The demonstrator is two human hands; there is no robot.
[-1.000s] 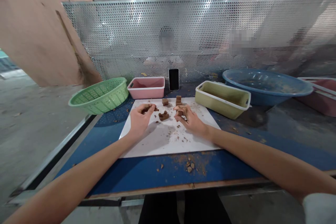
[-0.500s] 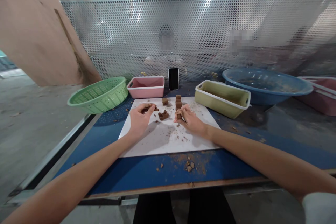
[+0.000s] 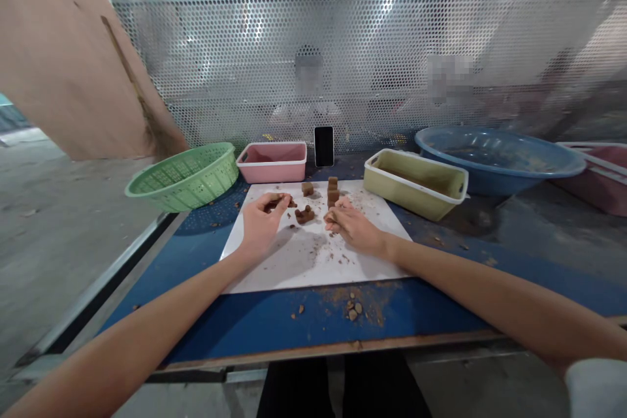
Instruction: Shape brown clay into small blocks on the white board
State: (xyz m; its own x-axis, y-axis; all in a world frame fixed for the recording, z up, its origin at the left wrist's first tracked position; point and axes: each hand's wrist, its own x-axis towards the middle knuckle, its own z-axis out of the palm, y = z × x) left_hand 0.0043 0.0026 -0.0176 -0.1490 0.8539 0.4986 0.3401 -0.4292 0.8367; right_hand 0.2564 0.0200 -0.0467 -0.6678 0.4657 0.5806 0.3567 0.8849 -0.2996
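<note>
My left hand (image 3: pixel 263 222) rests at the left part of a white board (image 3: pixel 294 268), thumb and fingers closed around dark brown clay (image 3: pixel 292 203) that shows at the fingertips. Toward the right, my right hand (image 3: pixel 356 227) is closed, its fingers curled and pressed together; what they hold, if anything, is hidden. Between the hands lies a small shaped brown clay piece (image 3: pixel 304 214) with rounded knobs on top. Behind it sits a small clay block (image 3: pixel 307 189). Just beyond my right fingers stands a stepped clay piece (image 3: pixel 333 192). Crumbs are scattered over the board.
A green basket (image 3: pixel 189 176), a pink bin (image 3: pixel 274 172), an upright phone (image 3: pixel 324 147), a yellow-green bin (image 3: pixel 416 186) and a blue basin (image 3: pixel 499 160) line the back. A perforated metal panel (image 3: pixel 245 78) rises behind them. Small stones (image 3: pixel 353 310) lie near the blue table's front edge.
My right fingers have shifted slightly left and lie flatter over the board. My left hand stays in nearly the same place. The clay pieces on the board have not moved.
</note>
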